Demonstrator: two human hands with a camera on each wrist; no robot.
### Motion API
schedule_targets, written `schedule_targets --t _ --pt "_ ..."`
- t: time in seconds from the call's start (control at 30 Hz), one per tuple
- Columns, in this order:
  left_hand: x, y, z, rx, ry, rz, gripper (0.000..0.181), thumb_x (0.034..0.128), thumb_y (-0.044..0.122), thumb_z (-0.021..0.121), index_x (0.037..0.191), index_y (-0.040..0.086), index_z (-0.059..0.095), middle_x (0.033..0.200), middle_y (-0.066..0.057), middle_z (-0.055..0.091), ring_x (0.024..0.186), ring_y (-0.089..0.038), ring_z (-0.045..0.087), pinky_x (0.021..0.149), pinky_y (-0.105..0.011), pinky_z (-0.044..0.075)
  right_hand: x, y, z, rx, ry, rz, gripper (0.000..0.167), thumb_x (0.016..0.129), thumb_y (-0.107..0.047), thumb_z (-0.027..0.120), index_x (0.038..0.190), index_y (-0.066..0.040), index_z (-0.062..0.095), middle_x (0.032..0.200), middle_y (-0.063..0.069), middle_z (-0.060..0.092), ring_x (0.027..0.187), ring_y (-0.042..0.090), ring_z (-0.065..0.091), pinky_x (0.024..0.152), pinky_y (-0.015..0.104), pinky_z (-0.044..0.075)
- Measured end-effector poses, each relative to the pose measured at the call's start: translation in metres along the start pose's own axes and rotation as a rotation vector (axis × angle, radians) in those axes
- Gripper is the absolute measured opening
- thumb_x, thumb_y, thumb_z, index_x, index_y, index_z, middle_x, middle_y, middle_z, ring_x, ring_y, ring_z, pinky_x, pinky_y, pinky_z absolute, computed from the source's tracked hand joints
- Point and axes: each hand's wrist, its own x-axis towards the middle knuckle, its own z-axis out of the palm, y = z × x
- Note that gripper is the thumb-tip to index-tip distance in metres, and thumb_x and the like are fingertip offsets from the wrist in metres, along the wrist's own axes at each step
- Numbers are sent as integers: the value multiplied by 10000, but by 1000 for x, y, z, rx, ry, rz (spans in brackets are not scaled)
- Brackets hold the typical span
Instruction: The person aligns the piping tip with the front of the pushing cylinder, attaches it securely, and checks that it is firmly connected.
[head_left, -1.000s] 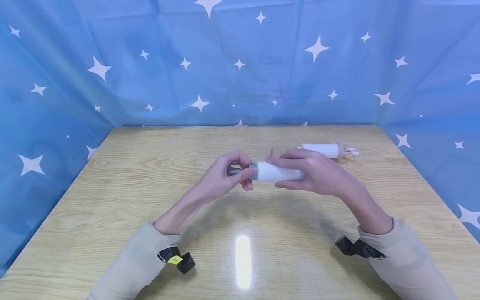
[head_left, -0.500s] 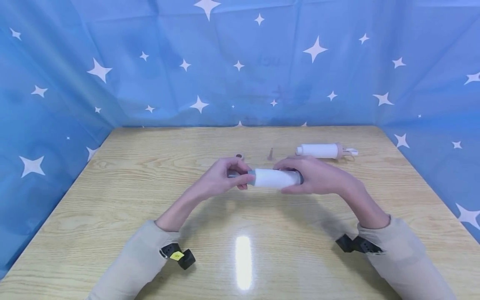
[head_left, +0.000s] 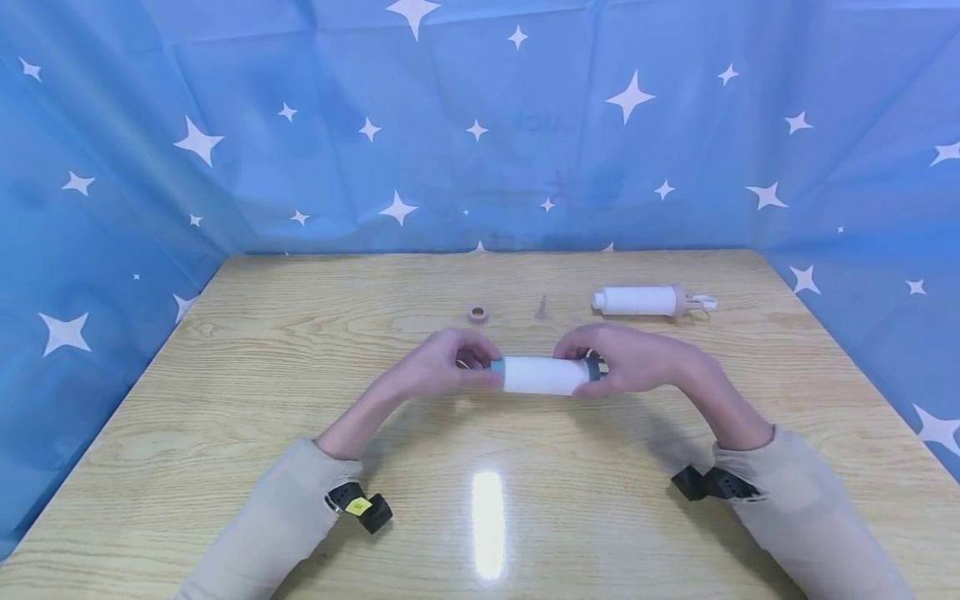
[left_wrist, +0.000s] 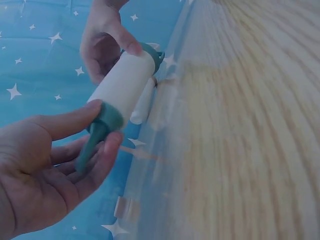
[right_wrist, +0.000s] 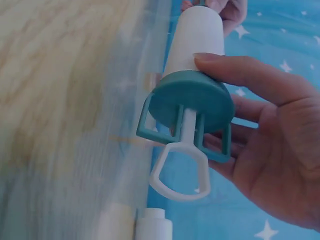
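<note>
Between my two hands is a white piping syringe (head_left: 542, 375), lying roughly level above the table. My left hand (head_left: 438, 367) pinches its teal nozzle collar (left_wrist: 111, 116) between thumb and fingers, and the tapered tip points into the palm. At the other end, my right hand (head_left: 637, 360) grips the barrel beside the teal end cap (right_wrist: 192, 92), thumb on the white wall. Two square teal finger loops stick out from that cap. A white plunger ring (right_wrist: 203, 172) extends from its middle, close to the cap.
A second white syringe (head_left: 637, 301) with a pink cap lies at the back right of the wooden table (head_left: 247, 350). A small pink ring (head_left: 477, 314) and a pink nozzle (head_left: 542, 308) sit behind the hands. Blue star-patterned cloth (head_left: 480, 167) hangs behind.
Both hands have brought the syringe nearer to me. My right hand has slid toward the capped end, showing more barrel. The pink ring and second syringe have come into fuller view.
</note>
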Motion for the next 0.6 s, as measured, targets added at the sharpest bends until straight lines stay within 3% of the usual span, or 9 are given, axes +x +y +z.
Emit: schedule_targets --t 0.23,0.6 --pt "0 -9 2 77 -113 9 241 871 139 813 1049 9 715 929 -32 694 862 -144 646 811 -264 572 5 -2 6 15 -74 40 351 847 -178 827 1141 -70 669 1024 -45 663 897 116 581 822 370 528" --pt "-1 -8 3 126 -174 -46 253 904 191 786 1072 22 700 957 -23 681 886 -137 632 792 -245 552 7 -1 9 48 -106 78 364 886 -267 802 1165 -78 663 1026 -45 658 922 131 591 832 367 524"
